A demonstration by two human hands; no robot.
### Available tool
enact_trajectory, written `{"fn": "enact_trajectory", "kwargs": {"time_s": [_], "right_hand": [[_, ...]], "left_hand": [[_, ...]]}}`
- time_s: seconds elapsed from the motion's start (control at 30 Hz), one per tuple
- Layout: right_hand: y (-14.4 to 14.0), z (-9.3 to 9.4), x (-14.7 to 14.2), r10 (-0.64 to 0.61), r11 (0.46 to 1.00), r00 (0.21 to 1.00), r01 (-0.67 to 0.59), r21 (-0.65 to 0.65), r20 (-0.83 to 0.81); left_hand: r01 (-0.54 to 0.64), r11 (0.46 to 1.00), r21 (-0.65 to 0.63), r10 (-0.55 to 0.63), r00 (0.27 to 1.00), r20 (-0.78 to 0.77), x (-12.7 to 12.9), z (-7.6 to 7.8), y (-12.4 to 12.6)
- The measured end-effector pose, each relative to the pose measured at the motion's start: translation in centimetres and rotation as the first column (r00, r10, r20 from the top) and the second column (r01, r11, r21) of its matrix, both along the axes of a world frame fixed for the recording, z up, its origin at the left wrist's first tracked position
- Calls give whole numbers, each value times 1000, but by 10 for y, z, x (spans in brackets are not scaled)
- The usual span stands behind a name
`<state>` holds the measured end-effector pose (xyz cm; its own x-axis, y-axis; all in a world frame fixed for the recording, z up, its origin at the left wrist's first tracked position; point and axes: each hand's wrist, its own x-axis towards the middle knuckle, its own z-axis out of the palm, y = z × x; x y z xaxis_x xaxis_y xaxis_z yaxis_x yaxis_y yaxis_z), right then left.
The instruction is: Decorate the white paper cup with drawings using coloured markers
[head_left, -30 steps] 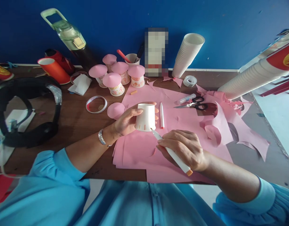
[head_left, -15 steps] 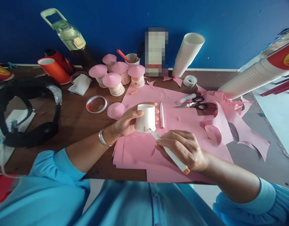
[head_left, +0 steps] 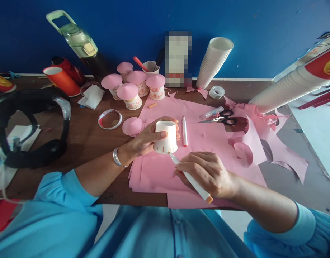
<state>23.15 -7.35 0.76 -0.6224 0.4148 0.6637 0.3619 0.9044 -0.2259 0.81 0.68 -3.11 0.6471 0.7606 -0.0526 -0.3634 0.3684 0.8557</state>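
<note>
Clock directions read from the cup, 12 being away from us. Nearest, at 4 o'clock, our right hand pinches a white marker between thumb and fingers, its orange end toward us. The tip points at the cup's lower edge; it seems to meet the rim, though the point is too fine to be certain. Pink sheets lie on the worktop below both hands. Our left hand holds the paper cup base up above those sheets, the grip closed around it: thumb on the near wall, fingers behind. Short coloured strokes stand along the rim. A second marker lies just beside, at 3 o'clock. Scissors rest between 2 and 3, a pink cone near 9. Farther off, at 11 o'clock, we count five cone-topped cups with drawn patterns. A tall stack of white cups stands at 1 o'clock before the blue wall.
</note>
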Motion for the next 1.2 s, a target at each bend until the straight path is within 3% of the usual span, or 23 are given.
{"fn": "enact_trajectory", "kwargs": {"time_s": [0.33, 1.2], "right_hand": [[2, 5, 5, -25, 994, 997, 33, 100, -77], [2, 2, 5, -62, 993, 996, 68, 101, -57]], "left_hand": [[-38, 998, -43, 38, 999, -4, -5, 3, 2], [-5, 991, -133, 12, 999, 51, -4, 4, 6]]}}
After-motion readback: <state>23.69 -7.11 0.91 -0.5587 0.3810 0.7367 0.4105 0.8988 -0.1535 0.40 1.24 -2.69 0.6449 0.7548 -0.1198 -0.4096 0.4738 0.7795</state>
